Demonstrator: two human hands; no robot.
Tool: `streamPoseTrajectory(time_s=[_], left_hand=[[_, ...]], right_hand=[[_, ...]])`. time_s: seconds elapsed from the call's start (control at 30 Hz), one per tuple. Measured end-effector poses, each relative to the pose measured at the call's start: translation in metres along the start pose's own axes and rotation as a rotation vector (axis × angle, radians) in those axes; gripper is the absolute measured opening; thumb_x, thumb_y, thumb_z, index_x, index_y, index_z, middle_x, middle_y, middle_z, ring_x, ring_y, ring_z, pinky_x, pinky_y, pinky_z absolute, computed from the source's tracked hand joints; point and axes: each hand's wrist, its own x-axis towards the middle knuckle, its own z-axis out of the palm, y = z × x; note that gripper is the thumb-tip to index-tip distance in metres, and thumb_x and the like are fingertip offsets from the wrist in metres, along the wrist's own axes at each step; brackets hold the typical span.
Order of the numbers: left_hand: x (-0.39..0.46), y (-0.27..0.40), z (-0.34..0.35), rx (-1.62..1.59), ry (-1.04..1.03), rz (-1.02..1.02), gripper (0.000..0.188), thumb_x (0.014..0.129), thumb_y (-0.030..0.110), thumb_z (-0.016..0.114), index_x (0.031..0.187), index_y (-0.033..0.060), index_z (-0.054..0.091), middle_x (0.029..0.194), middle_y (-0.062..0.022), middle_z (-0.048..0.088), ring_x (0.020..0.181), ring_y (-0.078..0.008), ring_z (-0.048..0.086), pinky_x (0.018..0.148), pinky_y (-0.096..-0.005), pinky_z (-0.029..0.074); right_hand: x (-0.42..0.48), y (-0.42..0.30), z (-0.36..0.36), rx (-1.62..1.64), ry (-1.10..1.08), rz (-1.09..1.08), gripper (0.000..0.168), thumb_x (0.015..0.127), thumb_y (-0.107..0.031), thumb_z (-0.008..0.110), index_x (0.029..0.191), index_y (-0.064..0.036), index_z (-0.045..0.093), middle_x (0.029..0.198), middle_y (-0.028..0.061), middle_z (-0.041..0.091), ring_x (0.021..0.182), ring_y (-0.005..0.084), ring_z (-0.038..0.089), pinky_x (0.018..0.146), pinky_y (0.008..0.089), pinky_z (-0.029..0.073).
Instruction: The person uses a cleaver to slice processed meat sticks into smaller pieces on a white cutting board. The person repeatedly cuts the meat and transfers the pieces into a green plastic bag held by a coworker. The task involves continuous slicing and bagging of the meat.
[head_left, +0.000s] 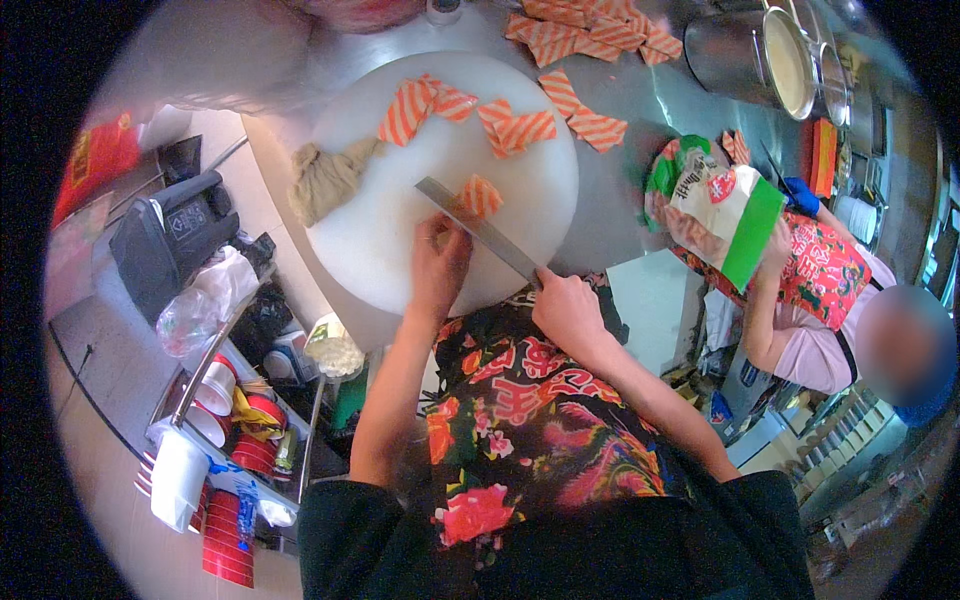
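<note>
My right hand (568, 311) is closed around the handle of a kitchen knife (484, 231), whose blade slants up and left over a round white cutting board (360, 255). My left hand (442, 259) is curled on the board just beneath the blade; whether its fingers grip anything is hidden. Against the blade's far side lies a piece of orange-and-white striped food (481, 196). More striped pieces (521, 129) rest along the board's far part, and a crumpled beige cloth (330, 178) lies at its left edge.
A pile of striped pieces (592, 30) lies on the metal counter (607, 195) beyond the board. Metal pots (731, 64) stand at the upper right. A co-worker in a red apron (817, 270) holds a green-and-white plastic bag (724, 210). Left are a metal rack and red-and-white containers (229, 536).
</note>
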Motion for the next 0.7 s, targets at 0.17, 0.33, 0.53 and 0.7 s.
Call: streamPoseTrajectory(time_s=[0.17, 0.33, 0.53, 0.7], left_hand=[[0.004, 0.017, -0.006, 0.297, 0.035, 0.296, 0.03, 0.083, 0.002, 0.068, 0.112, 0.0052, 0.06, 0.113, -0.0169, 0.058, 0.094, -0.0343, 0.061, 0.078, -0.041, 0.054], [-0.006, 0.012, -0.001, 0.354, 0.026, 0.397, 0.046, 0.084, 0.003, 0.068, 0.127, 0.0106, 0.055, 0.112, -0.0183, 0.06, 0.095, -0.0368, 0.061, 0.075, -0.0425, 0.054], [-0.023, 0.029, 0.003, 0.561, -0.001, 0.479, 0.046, 0.082, -0.002, 0.066, 0.126, 0.0095, 0.058, 0.111, -0.0163, 0.062, 0.097, -0.0362, 0.061, 0.075, -0.042, 0.054], [-0.019, 0.031, -0.003, 0.521, -0.037, 0.498, 0.035, 0.082, -0.004, 0.063, 0.116, 0.0025, 0.062, 0.112, -0.0124, 0.062, 0.098, -0.0327, 0.061, 0.076, -0.0421, 0.054]], right_hand=[[0.033, -0.004, 0.014, 0.021, -0.011, -0.042, 0.02, 0.084, -0.012, 0.054, 0.098, -0.004, 0.064, 0.075, 0.0284, 0.064, 0.079, 0.0481, 0.065, 0.074, 0.0554, 0.053], [0.055, -0.003, 0.016, 0.148, 0.097, -0.134, 0.022, 0.088, -0.019, 0.054, 0.097, -0.005, 0.067, 0.082, 0.0257, 0.067, 0.08, 0.046, 0.066, 0.074, 0.0543, 0.054], [0.042, 0.01, -0.007, 0.199, 0.124, -0.162, 0.026, 0.09, -0.026, 0.055, 0.101, -0.007, 0.069, 0.082, 0.0254, 0.067, 0.08, 0.0447, 0.065, 0.074, 0.0535, 0.053], [-0.016, 0.036, -0.006, 0.114, 0.159, -0.177, 0.024, 0.088, -0.021, 0.058, 0.106, -0.008, 0.069, 0.071, 0.0219, 0.065, 0.069, 0.0419, 0.064, 0.067, 0.0518, 0.052]])
